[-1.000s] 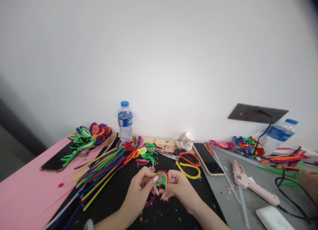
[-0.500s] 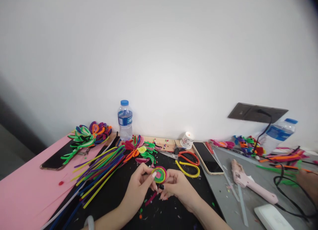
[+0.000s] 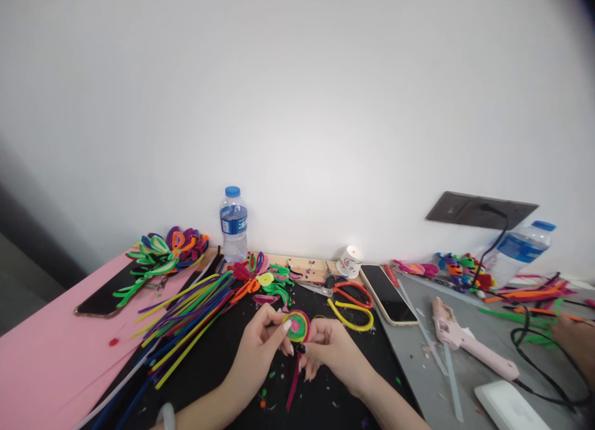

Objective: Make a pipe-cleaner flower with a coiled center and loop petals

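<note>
A round coil of pipe cleaner [image 3: 296, 326], with pink, green, yellow and magenta rings, is pinched by my left hand [image 3: 264, 340] between thumb and fingers. On its right side my right hand [image 3: 328, 351] is closed, with its fingertips by a small black piece [image 3: 300, 349] at the coil's lower edge. From there a magenta pipe cleaner end [image 3: 292, 390] hangs down over the black mat [image 3: 372, 374]. What exactly the right fingertips grip is too small to tell for certain.
Loose pipe cleaners [image 3: 186, 318] lie on the left, near a water bottle [image 3: 233, 225]. Scissors [image 3: 351, 293], a paper cup [image 3: 349, 261] and a phone [image 3: 388, 295] stand behind. On the right are a glue gun [image 3: 474, 346] and another person's hand [image 3: 576, 340].
The magenta end has swung from slanting left to hanging more steeply downward. My right hand has shifted slightly, and the black piece now shows more clearly. My left hand keeps its pinch.
</note>
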Motion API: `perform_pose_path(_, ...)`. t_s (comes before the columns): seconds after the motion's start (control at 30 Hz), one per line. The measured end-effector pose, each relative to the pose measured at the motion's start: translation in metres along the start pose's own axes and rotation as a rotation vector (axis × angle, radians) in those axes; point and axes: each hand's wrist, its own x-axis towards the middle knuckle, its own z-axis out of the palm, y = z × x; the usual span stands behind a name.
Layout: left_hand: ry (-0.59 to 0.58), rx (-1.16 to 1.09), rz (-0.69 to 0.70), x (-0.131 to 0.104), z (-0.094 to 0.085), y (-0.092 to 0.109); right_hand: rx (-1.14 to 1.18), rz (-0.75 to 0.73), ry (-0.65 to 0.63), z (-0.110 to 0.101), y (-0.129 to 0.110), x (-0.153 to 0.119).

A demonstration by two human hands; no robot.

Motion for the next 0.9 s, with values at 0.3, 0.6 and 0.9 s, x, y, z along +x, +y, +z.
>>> perform_pose_path(0.3, -0.018, -0.011, 0.005, 0.0005, 0.0, -0.0043, -0.009, 0.008, 0.002, 0.0007, -0.0002, -0.0008)
perform_pose_path(0.6, -0.004, -0.07, -0.057, -0.0019, 0.0027, 0.0005, -0.002, 0.026, -0.004, 0.0014, 0.0013, 0.0001)
perform_pose_path(0.9, -0.017, -0.087, -0.077, -0.0022, 0.0038, 0.0023, -0.002, 0.044, -0.022, 0.0026, -0.0022, -0.001)
